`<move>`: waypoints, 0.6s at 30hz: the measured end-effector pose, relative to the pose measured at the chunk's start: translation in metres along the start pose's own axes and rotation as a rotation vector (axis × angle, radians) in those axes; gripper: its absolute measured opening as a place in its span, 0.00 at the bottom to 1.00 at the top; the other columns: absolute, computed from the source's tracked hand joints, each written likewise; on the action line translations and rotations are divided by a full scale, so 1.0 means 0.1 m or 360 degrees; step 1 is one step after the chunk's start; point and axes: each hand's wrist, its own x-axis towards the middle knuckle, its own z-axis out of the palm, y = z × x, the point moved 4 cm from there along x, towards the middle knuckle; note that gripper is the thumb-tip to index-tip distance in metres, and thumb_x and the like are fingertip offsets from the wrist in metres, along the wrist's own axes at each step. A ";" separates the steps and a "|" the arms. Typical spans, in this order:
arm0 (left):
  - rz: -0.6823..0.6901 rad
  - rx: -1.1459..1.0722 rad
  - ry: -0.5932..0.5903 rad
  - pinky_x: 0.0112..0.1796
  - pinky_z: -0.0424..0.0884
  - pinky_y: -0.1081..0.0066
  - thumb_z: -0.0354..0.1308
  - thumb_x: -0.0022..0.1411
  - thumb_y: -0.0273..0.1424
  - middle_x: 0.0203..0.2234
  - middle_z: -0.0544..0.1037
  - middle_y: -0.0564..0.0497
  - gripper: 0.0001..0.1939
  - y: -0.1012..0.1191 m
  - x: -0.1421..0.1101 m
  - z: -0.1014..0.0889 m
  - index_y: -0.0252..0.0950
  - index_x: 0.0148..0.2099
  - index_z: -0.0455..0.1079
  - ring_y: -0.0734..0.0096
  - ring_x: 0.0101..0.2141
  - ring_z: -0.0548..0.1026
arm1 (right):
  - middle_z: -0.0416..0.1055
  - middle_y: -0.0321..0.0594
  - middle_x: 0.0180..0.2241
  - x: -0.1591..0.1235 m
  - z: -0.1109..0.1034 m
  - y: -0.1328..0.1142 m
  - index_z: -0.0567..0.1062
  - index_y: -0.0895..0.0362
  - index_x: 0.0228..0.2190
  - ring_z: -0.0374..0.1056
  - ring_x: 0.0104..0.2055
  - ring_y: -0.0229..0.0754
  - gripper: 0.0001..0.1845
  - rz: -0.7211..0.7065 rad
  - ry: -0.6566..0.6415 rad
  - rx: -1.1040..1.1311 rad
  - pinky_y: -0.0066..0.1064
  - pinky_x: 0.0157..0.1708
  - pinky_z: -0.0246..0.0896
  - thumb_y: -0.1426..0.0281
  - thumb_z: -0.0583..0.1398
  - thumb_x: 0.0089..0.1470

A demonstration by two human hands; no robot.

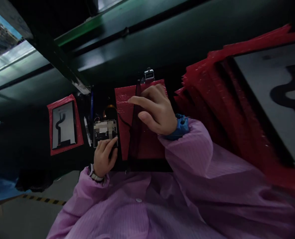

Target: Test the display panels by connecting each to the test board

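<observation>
My left hand (105, 156) rests at the near edge of a small open device with a circuit board (104, 128), index finger stretched along its right side and thumb apart. My right hand (158, 109) is over a red bubble-wrap sheet (152, 146); its index finger and thumb are spread, the other fingers partly bent. Just left of that hand, a thin dark panel (135, 129) shows nearly edge-on above the sheet, the index finger crossing in front of it. Whether the hand touches the panel is unclear. A dark ribbon cable (124, 121) runs between board and panel.
At left, a screen panel (67, 124) lies on red bubble wrap. A white pen (87, 131) and a blue pen (92, 106) lie near the board. A small metal counter (149, 74) sits behind the sheet. Stacked red bubble-wrap sheets (199, 83) with a large panel (264, 83) fill the right.
</observation>
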 end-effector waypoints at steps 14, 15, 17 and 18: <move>0.0350 0.0066 -0.0337 0.63 0.65 0.46 0.55 0.70 0.28 0.62 0.70 0.40 0.18 0.04 0.06 0.12 0.37 0.60 0.68 0.54 0.65 0.65 | 0.51 0.24 0.16 -0.04 -0.78 0.02 0.65 0.50 0.45 0.51 0.15 0.35 0.15 0.0888 -0.0342 0.0363 0.31 0.20 0.49 0.73 0.57 0.55; 0.0338 0.0064 -0.0338 0.64 0.64 0.45 0.55 0.70 0.27 0.62 0.71 0.41 0.18 0.03 0.06 0.12 0.37 0.61 0.67 0.54 0.65 0.64 | 0.50 0.24 0.16 -0.04 -0.78 0.08 0.64 0.50 0.47 0.50 0.16 0.35 0.17 0.0912 -0.0301 0.0415 0.31 0.20 0.49 0.73 0.56 0.56; 0.0274 0.0045 -0.0344 0.64 0.63 0.45 0.55 0.70 0.28 0.60 0.73 0.40 0.19 0.01 0.05 0.13 0.37 0.62 0.65 0.54 0.65 0.64 | 0.49 0.24 0.18 -0.03 -0.71 0.21 0.62 0.50 0.52 0.49 0.16 0.35 0.22 0.0982 -0.0248 0.0544 0.30 0.19 0.49 0.74 0.55 0.56; 0.0231 0.0030 -0.0334 0.64 0.64 0.45 0.55 0.70 0.29 0.59 0.73 0.39 0.20 -0.01 0.04 0.14 0.36 0.62 0.63 0.54 0.64 0.65 | 0.50 0.25 0.19 -0.03 -0.65 0.28 0.61 0.51 0.53 0.49 0.17 0.34 0.24 0.1025 -0.0244 0.0606 0.30 0.19 0.49 0.74 0.55 0.55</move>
